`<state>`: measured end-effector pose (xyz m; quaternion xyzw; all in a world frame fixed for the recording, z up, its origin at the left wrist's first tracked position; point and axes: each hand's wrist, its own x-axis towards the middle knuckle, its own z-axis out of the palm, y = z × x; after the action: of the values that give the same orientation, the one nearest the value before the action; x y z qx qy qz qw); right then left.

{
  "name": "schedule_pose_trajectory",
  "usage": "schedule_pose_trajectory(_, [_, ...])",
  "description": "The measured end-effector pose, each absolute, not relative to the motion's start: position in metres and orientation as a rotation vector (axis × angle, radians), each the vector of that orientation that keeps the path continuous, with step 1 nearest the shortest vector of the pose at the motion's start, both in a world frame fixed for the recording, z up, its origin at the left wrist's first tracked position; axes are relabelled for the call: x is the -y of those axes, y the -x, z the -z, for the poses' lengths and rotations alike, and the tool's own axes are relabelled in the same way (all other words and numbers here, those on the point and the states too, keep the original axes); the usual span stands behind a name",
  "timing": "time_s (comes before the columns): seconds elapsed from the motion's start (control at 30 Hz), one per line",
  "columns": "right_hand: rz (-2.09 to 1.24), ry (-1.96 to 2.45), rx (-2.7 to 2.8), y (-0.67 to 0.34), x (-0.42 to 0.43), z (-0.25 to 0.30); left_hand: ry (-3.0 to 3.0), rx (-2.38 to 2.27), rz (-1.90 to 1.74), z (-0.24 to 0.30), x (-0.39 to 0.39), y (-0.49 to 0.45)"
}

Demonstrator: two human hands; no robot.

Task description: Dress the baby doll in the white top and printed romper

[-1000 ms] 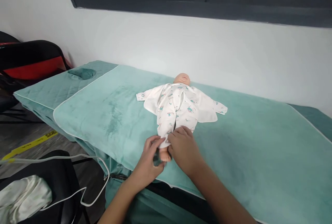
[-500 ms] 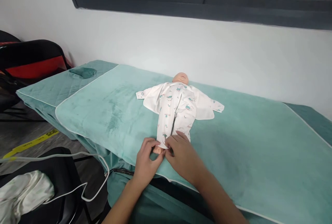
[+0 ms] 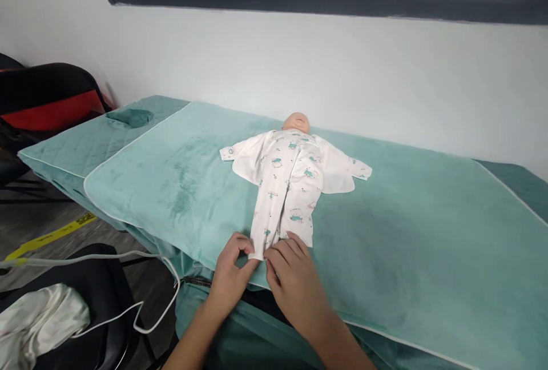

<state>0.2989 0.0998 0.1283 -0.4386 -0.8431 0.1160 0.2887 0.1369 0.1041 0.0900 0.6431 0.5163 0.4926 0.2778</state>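
A baby doll lies on its back on the bed, head toward the wall. It wears a white printed jacket, spread out at the sides, and matching trousers. My left hand pinches the left edge of the near trouser cuff between thumb and fingers. At the right edge of that same cuff, my right hand grips the cloth with bent fingers. The doll's foot at this cuff is hidden. The other trouser leg lies flat, its end partly behind my right hand.
The bed has a green cover and a face hole at its left end. A black chair holds a crumpled white cloth with a white cable beside it. Behind the bed is a white wall.
Both hands have drawn the trouser leg toward me and slightly left. The foot that showed below the cuff is now covered. The view has tilted down a little.
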Motion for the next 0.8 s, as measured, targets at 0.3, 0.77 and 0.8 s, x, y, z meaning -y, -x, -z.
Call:
schedule_pose_trajectory(0.3, [-0.25,1.295,1.833,-0.343,-0.086,-0.115,-2.128,-1.527,-1.353,-0.097,-0.092,-0.143])
schedule_pose_trajectory(0.77, [-0.318,1.433,1.806,-0.345,-0.109,-0.103,-2.577,-1.418,-0.862,-0.127,-0.116,-0.175])
schedule_pose_trajectory(0.8, [-0.391,1.385,1.803,-0.345,-0.106,-0.106,-2.573,-1.402,-0.869,-0.128,-0.116,-0.174])
